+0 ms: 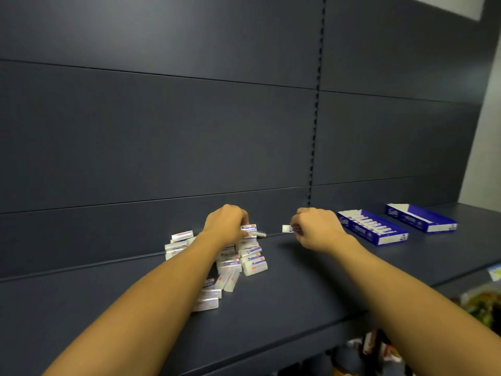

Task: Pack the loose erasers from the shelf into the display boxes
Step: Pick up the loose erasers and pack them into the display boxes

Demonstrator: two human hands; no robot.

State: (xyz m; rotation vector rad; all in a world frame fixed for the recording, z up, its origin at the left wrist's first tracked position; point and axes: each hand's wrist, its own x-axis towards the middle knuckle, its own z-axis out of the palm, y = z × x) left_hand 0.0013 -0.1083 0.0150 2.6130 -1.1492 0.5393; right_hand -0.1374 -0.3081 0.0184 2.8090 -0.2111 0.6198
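A heap of several loose white erasers [238,263] with red-and-blue sleeves lies on the dark shelf [298,289]. My left hand [226,222] is at the far side of the heap and pinches one eraser [249,228]. To its right, my right hand [315,229] holds another eraser [288,228] just above the shelf, its white end sticking out to the left. Two blue display boxes lie at the right: the nearer box [372,227] holds a row of erasers, the farther box [421,217] looks empty.
The dark back panel [162,131] rises straight behind the shelf. The shelf's front edge [339,321] runs diagonally across the lower right. Below it, packaged goods [485,302] sit on a lower level.
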